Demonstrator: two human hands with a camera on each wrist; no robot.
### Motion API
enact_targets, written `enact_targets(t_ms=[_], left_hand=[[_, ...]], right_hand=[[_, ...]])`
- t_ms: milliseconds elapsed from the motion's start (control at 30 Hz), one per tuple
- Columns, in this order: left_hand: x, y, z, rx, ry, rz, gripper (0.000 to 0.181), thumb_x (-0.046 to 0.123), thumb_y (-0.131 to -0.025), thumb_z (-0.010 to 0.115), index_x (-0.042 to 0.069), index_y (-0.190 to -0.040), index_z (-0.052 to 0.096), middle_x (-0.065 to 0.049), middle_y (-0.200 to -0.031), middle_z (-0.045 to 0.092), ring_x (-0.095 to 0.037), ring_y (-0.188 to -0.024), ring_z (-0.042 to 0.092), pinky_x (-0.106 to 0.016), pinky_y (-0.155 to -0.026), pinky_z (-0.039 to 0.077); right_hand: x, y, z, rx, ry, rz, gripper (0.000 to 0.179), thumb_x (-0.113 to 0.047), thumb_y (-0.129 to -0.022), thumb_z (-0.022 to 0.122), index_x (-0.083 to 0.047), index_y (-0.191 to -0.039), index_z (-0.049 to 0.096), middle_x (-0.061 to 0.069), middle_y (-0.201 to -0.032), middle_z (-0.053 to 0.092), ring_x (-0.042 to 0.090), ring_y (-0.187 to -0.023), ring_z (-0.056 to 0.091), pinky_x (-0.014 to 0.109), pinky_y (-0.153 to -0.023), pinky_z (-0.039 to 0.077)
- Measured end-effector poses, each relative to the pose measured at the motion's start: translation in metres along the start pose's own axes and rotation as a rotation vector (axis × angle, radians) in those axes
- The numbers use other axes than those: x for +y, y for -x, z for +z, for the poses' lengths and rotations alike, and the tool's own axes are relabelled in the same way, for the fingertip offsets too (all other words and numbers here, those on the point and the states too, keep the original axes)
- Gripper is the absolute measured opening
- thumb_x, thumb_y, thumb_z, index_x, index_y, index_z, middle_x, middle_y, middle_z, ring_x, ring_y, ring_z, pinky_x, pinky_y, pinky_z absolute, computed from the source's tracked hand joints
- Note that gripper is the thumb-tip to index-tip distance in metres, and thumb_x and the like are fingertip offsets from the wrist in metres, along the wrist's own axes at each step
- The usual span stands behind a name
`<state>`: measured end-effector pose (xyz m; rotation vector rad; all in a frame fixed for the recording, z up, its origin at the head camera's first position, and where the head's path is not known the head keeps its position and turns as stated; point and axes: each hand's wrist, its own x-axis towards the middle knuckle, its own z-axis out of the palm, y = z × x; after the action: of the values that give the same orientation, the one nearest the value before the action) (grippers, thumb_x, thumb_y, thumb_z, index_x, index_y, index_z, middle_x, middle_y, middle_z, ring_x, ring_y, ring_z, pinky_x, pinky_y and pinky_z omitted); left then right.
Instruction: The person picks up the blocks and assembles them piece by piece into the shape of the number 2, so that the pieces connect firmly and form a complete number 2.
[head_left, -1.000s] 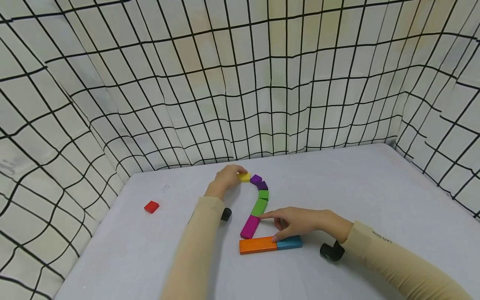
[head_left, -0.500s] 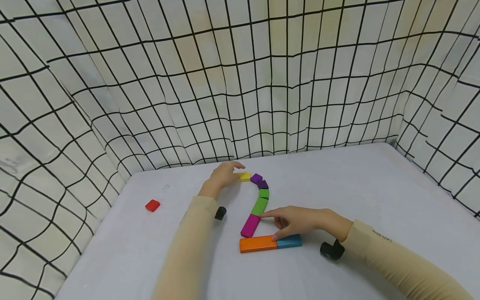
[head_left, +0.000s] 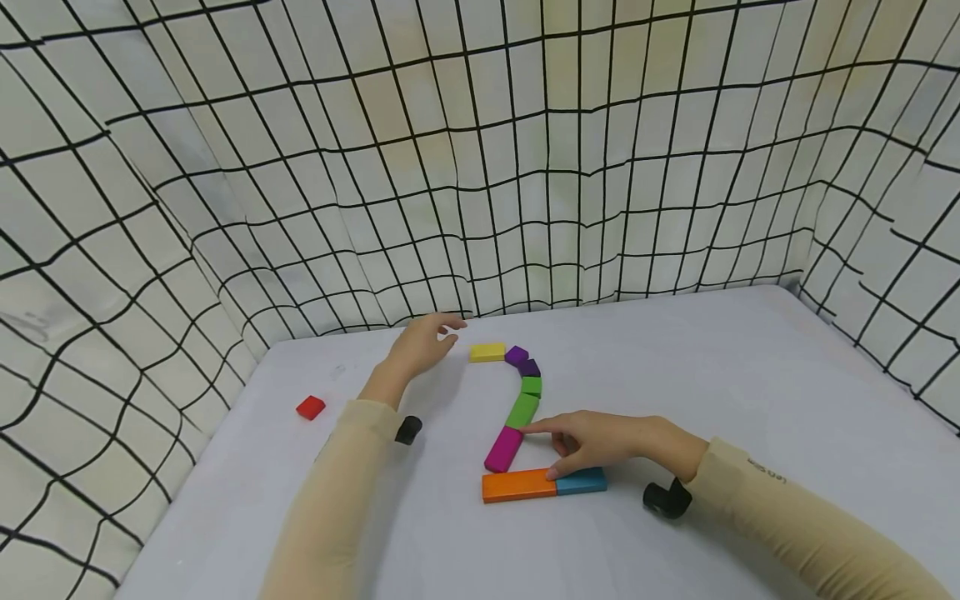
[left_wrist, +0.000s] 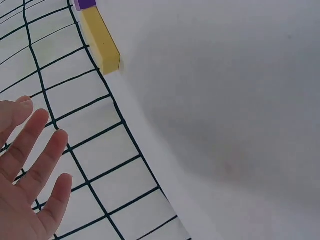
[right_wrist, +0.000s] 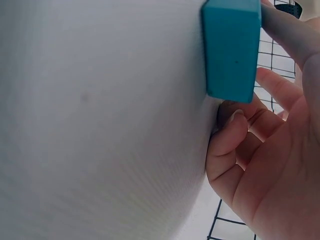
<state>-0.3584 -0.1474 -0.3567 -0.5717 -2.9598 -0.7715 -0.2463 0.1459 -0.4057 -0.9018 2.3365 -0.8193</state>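
My left hand (head_left: 422,343) hovers beside the yellow block (head_left: 487,352), apart from it and holding nothing; the left wrist view shows its fingers spread. From the yellow block a curve runs through two purple blocks (head_left: 517,356) and two green blocks (head_left: 522,410) to a magenta block (head_left: 503,449). Below lie an orange block (head_left: 519,485) and a blue block (head_left: 582,481), end to end. With its index fingertip my right hand (head_left: 600,440) touches the magenta block's upper end, while the thumb rests where orange meets blue. Its other fingers are bent against the table in the right wrist view.
A lone red block (head_left: 311,407) lies on the left of the white table (head_left: 720,358). White walls with a black grid (head_left: 480,183) enclose the table's back and sides. A black wrist camera (head_left: 667,500) hangs under the right sleeve, and another (head_left: 408,430) by the left sleeve.
My left hand has let go of the yellow block and drawn back to the left, its fingers spreading. The right hand and the blocks stay in place; the view has shifted slightly.
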Motion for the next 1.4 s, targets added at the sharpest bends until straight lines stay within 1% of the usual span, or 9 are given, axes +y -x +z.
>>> enact_targets(t_ms=[167, 267, 533, 700, 1000, 1133, 1267, 1333, 1400], left_hand=[[-0.009, 0.009, -0.01, 0.048, 0.006, 0.014, 0.03, 0.011, -0.104, 0.058, 0.009, -0.132, 0.068, -0.011, -0.133, 0.066, -0.033, -0.123, 0.059, -0.053, -0.1, 0.048], [-0.015, 0.016, -0.016, 0.067, 0.018, 0.011, 0.03, 0.011, -0.104, 0.057, 0.009, -0.132, 0.068, -0.013, -0.131, 0.066, -0.033, -0.122, 0.059, -0.054, -0.1, 0.047], [-0.035, 0.041, -0.034, 0.1, 0.049, -0.032, 0.031, 0.01, -0.103, 0.057, 0.007, -0.132, 0.066, -0.016, -0.13, 0.066, -0.036, -0.122, 0.059, -0.055, -0.098, 0.048], [-0.051, 0.057, -0.042, 0.113, 0.043, -0.05, 0.03, 0.009, -0.104, 0.056, 0.004, -0.132, 0.065, -0.018, -0.13, 0.065, -0.039, -0.122, 0.058, -0.056, -0.097, 0.047], [-0.082, 0.092, -0.052, 0.163, 0.023, -0.083, 0.03, 0.008, -0.105, 0.054, 0.003, -0.132, 0.064, -0.02, -0.128, 0.066, -0.042, -0.12, 0.059, -0.056, -0.092, 0.05], [-0.095, 0.104, -0.057, 0.169, 0.027, -0.137, 0.032, 0.01, -0.105, 0.053, 0.003, -0.135, 0.063, -0.021, -0.127, 0.066, -0.043, -0.118, 0.059, -0.052, -0.086, 0.052], [-0.108, 0.112, -0.062, 0.173, 0.024, -0.192, 0.033, 0.01, -0.105, 0.053, 0.004, -0.135, 0.062, -0.021, -0.128, 0.065, -0.042, -0.119, 0.058, -0.047, -0.082, 0.053], [-0.116, 0.115, -0.064, 0.166, 0.012, -0.209, 0.033, 0.01, -0.105, 0.054, 0.003, -0.136, 0.062, -0.021, -0.129, 0.064, -0.041, -0.118, 0.057, -0.045, -0.083, 0.051], [-0.122, 0.118, -0.065, 0.139, 0.012, -0.239, 0.035, 0.011, -0.104, 0.055, 0.002, -0.137, 0.061, -0.022, -0.129, 0.063, -0.04, -0.114, 0.057, -0.044, -0.081, 0.052]], right_hand=[[0.002, 0.001, 0.0, 0.002, 0.011, -0.011, 0.069, -0.032, -0.093, 0.078, -0.022, -0.154, 0.049, -0.006, -0.081, 0.053, 0.008, -0.076, 0.051, 0.023, -0.067, 0.04], [0.002, 0.001, 0.0, 0.002, 0.015, -0.018, 0.068, -0.032, -0.094, 0.077, -0.021, -0.155, 0.048, -0.006, -0.082, 0.052, 0.008, -0.076, 0.051, 0.023, -0.068, 0.04], [0.0, 0.002, -0.001, 0.004, 0.01, -0.021, 0.068, -0.032, -0.094, 0.077, -0.02, -0.154, 0.048, -0.006, -0.083, 0.053, 0.009, -0.077, 0.051, 0.023, -0.068, 0.041], [0.0, 0.003, 0.0, 0.004, 0.005, -0.027, 0.068, -0.031, -0.094, 0.077, -0.02, -0.154, 0.048, -0.005, -0.084, 0.053, 0.01, -0.078, 0.052, 0.024, -0.068, 0.041], [0.0, 0.002, 0.002, 0.004, 0.006, -0.039, 0.068, -0.031, -0.093, 0.078, -0.02, -0.154, 0.049, -0.005, -0.084, 0.053, 0.01, -0.078, 0.052, 0.024, -0.068, 0.041], [0.001, 0.001, 0.002, 0.005, 0.012, -0.036, 0.069, -0.032, -0.093, 0.078, -0.019, -0.154, 0.049, -0.006, -0.083, 0.053, 0.009, -0.078, 0.051, 0.023, -0.068, 0.041], [0.002, 0.001, 0.002, 0.004, 0.012, -0.038, 0.068, -0.032, -0.094, 0.077, -0.019, -0.154, 0.048, -0.006, -0.083, 0.052, 0.009, -0.077, 0.051, 0.023, -0.068, 0.041], [0.002, 0.001, 0.002, 0.003, 0.011, -0.039, 0.069, -0.032, -0.094, 0.077, -0.019, -0.154, 0.048, -0.006, -0.083, 0.052, 0.009, -0.077, 0.051, 0.023, -0.068, 0.041], [0.001, 0.001, 0.001, 0.002, 0.011, -0.038, 0.069, -0.032, -0.094, 0.077, -0.02, -0.155, 0.048, -0.006, -0.083, 0.052, 0.009, -0.077, 0.051, 0.023, -0.068, 0.041]])
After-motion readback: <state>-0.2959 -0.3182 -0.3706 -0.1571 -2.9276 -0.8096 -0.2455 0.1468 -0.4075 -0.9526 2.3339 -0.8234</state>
